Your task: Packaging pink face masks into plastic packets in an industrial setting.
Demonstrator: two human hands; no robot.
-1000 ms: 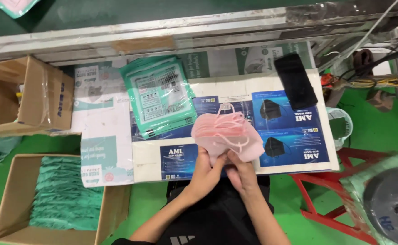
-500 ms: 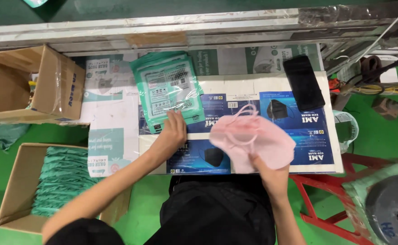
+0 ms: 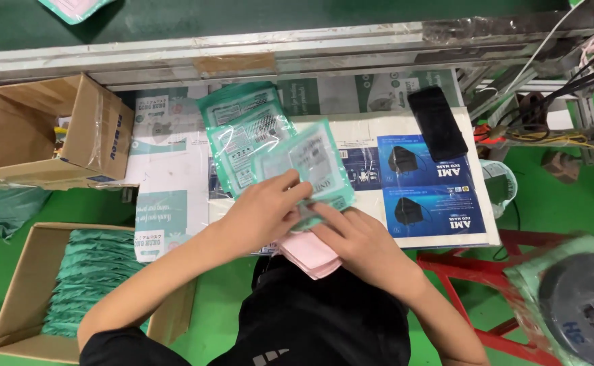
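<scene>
A stack of pink masks (image 3: 310, 254) lies at the near edge of the table (image 3: 175, 163), partly under both hands. Its upper end meets the open mouth of a clear green-edged pouch (image 3: 303, 166), which rests tilted on the table just above it. The left hand (image 3: 263, 211) pinches the pouch's lower edge between thumb and fingers. The right hand (image 3: 358, 240) presses flat on the masks, fingers at the pouch mouth. A pile of like pouches (image 3: 239, 129) lies just behind. A black phone (image 3: 437, 122) sits well right. Cardboard boxes (image 3: 46, 135) stand left.
</scene>
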